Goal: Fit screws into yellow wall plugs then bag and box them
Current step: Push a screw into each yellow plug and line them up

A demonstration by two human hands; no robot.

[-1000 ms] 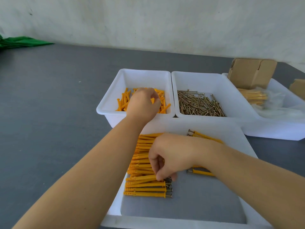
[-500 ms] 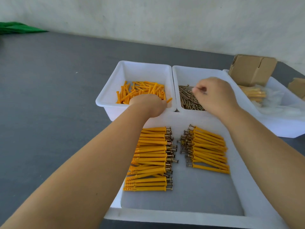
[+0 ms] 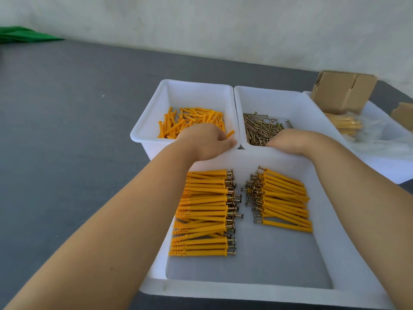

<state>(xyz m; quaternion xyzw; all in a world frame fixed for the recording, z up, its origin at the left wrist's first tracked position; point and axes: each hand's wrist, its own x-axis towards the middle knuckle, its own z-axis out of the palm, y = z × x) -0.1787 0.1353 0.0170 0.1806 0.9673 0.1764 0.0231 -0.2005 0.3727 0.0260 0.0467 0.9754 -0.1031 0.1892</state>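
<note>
My left hand [image 3: 206, 142] reaches into the bin of yellow plugs [image 3: 190, 123]. My right hand [image 3: 290, 140] reaches into the bin of screws [image 3: 261, 128]. My fingers are hidden, so I cannot tell if they hold anything. Two rows of finished plugs [image 3: 205, 211] lie in the near tray [image 3: 257, 291]. One bag [image 3: 348, 125] looks filled, I think. The cardboard box [image 3: 342, 92] waits. Lots is left.

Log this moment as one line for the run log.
left hand in plug bin | right hand in screw bin | grips hidden | assembled plugs in front tray
</note>
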